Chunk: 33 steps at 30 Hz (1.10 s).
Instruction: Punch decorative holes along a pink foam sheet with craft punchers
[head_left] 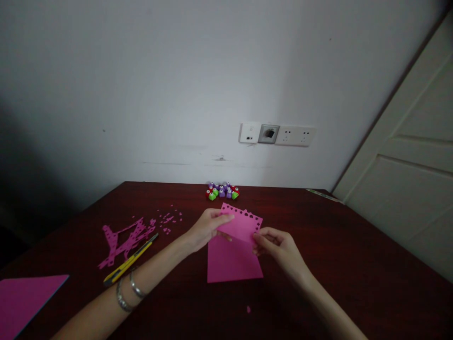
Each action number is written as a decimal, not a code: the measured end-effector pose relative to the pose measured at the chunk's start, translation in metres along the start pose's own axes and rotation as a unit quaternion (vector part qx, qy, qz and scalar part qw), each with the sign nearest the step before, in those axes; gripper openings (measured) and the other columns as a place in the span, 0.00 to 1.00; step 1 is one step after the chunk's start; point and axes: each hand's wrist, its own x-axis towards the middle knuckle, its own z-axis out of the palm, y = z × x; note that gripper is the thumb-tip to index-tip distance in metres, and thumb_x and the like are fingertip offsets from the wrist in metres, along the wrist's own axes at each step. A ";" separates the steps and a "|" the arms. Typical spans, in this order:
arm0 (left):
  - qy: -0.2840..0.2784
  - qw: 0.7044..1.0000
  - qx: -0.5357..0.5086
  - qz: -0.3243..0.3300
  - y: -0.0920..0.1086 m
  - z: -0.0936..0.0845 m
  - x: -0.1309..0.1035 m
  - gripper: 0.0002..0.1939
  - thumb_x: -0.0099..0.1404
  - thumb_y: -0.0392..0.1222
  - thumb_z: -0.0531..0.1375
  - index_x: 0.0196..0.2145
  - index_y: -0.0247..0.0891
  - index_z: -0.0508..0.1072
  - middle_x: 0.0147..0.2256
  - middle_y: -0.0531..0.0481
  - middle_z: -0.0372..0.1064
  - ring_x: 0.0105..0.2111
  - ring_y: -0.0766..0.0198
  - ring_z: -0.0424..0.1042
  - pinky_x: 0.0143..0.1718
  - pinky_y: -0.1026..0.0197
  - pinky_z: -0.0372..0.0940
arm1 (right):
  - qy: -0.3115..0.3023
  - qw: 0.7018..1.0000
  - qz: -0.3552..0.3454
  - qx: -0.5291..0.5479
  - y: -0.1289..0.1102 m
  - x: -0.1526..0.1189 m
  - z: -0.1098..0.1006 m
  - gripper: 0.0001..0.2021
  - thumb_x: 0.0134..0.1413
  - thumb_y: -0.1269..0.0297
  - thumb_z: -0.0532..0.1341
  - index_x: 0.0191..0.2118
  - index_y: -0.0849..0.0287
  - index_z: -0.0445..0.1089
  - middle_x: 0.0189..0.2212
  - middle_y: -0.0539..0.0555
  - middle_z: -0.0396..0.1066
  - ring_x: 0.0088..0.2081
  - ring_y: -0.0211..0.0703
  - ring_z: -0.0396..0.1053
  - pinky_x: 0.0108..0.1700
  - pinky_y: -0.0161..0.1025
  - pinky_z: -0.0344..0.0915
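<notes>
A pink sheet of paper (pixel 239 224) is held up between my hands, tilted, with small punched holes along its top edge and upper right edge. My left hand (pixel 207 229) grips its left side, thumb on top and fingers underneath. At the right edge, by the lowest holes, my right hand (pixel 278 245) pinches the sheet between thumb and fingers. Below it another pink expanse of paper (pixel 233 264) shows; whether the two are joined is hidden. Small craft punches (pixel 222 191) in purple, red and green stand in a cluster behind the hands.
On the left of the dark red table (pixel 339 255) lie punched pink strips (pixel 123 243), tiny paper cutouts (pixel 168 218) and a yellow utility knife (pixel 130 259). More pink paper (pixel 28 302) is at the lower left. A ruler-like strip (pixel 324 195) lies far right, near the wall.
</notes>
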 end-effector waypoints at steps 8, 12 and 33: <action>0.041 0.999 -0.024 -0.017 -0.039 0.027 -0.008 0.18 0.50 0.49 0.65 0.26 0.27 0.73 0.25 0.43 0.71 0.23 0.64 0.70 0.26 0.59 0.67 | 0.028 0.999 -0.013 0.018 0.002 -0.009 0.007 0.14 0.45 0.54 0.64 0.25 0.61 0.67 0.19 0.48 0.69 0.22 0.35 0.68 0.29 0.34 0.65; 0.086 0.995 -0.003 -0.048 -0.045 0.040 -0.018 0.19 0.52 0.51 0.62 0.24 0.28 0.74 0.21 0.46 0.70 0.21 0.66 0.68 0.26 0.61 0.65 | -0.011 1.000 -0.025 -0.005 -0.001 -0.014 0.014 0.13 0.49 0.56 0.62 0.25 0.60 0.65 0.18 0.48 0.68 0.22 0.34 0.67 0.28 0.33 0.64; -0.020 0.996 0.028 -0.086 -0.044 0.051 -0.035 0.28 0.58 0.63 0.48 0.15 0.35 0.59 0.17 0.51 0.63 0.15 0.74 0.55 0.18 0.66 0.50 | -0.095 0.995 -0.025 0.036 -0.013 -0.034 0.032 0.14 0.59 0.55 0.52 0.31 0.60 0.67 0.24 0.50 0.66 0.25 0.35 0.64 0.29 0.34 0.62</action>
